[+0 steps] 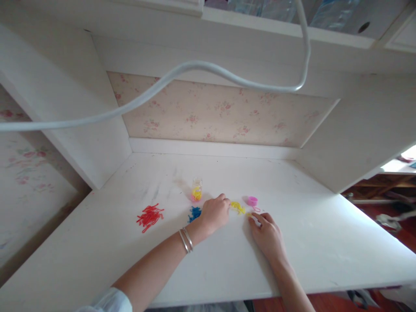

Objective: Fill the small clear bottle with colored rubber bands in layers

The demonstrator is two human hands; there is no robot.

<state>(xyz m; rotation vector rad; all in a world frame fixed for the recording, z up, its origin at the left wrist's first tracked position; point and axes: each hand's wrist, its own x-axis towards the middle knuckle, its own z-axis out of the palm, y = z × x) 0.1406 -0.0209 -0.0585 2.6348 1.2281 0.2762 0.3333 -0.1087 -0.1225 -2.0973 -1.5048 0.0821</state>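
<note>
On the white desk lie small heaps of tiny rubber bands. My left hand, with two bangles on the wrist, rests with fingers curled beside a yellow heap and partly covers a blue heap. My right hand lies just right of it, fingertips pinched on a yellow band near the yellow heap. A pink lid sits just beyond. A small clear jar with yellow and pink bands stands upright behind the left hand. A red heap lies further left.
White side panels wall in the desk on both sides, with floral wallpaper at the back. A white cable hangs across the view above. A shelf runs overhead. Beyond the right panel, wooden furniture and a red floor show.
</note>
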